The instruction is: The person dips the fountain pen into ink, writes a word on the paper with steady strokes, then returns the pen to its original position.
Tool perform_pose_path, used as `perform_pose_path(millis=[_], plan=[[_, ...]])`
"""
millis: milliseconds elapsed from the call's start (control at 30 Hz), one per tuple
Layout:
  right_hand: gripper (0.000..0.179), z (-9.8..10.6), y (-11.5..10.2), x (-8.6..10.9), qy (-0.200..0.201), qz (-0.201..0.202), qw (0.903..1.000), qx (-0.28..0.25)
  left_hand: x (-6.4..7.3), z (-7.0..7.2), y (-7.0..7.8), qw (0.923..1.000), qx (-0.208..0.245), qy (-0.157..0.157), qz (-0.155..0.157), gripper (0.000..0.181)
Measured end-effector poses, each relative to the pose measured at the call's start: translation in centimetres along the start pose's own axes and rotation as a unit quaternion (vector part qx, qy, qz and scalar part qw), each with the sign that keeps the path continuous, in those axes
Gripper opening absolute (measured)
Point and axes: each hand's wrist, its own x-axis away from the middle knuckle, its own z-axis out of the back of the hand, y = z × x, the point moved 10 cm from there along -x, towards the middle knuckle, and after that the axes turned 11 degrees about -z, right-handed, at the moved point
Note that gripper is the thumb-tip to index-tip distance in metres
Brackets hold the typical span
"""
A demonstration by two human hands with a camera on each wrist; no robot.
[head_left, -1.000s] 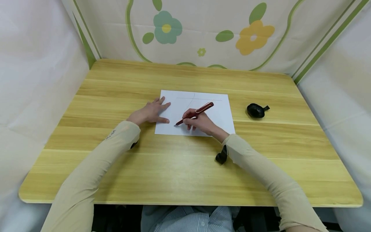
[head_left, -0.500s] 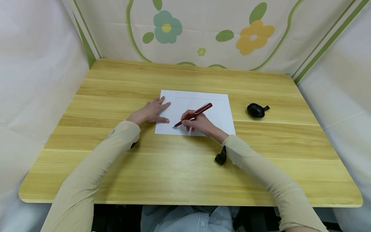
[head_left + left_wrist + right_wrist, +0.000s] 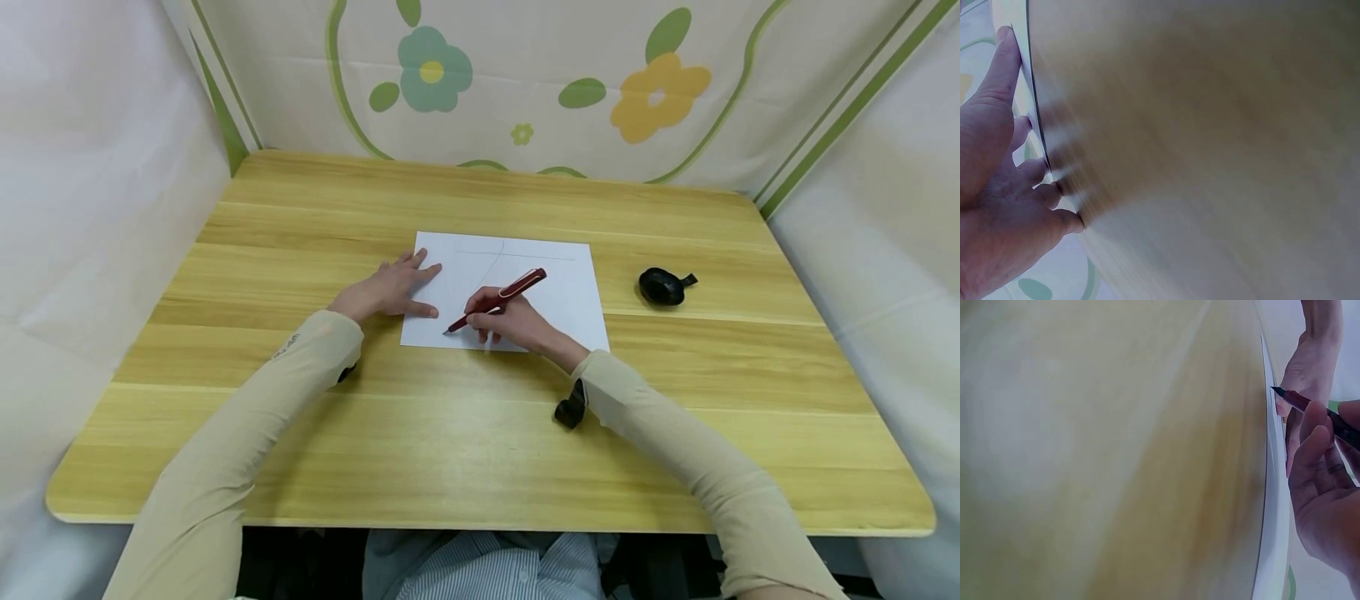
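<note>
A white sheet of paper (image 3: 573,296) lies mid-table, bearing a thin level line and a curved stroke that crosses it. My right hand (image 3: 516,321) pinches a dark red fountain pen (image 3: 522,284), its nib at the lower left part of the sheet. In the right wrist view the pen's dark nib (image 3: 1278,391) points at the paper; whether it touches cannot be told. My left hand (image 3: 386,292) rests with spread fingers on the sheet's left edge. Seen from the left wrist, that hand's thumb (image 3: 1004,69) and fingertips lie along the paper's edge.
Right of the sheet sits a small black rounded object (image 3: 662,287) with a short tab. A wooden table (image 3: 450,450) carries everything. Behind it hangs a white curtain (image 3: 517,75) printed with flowers; white cloth also flanks both sides.
My right hand and the fountain pen have shifted slightly left and toward me, the nib moving down the lower left of the sheet. My left hand and the paper stay in place.
</note>
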Motion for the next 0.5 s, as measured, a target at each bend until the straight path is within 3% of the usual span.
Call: perform_pose_path(millis=[500], plan=[[0.012,-0.45,-0.17,-0.02,-0.010,0.014,0.9998,0.006,0.04,0.00,0.08,1.0000,-0.002,-0.001,-0.001,0.087]])
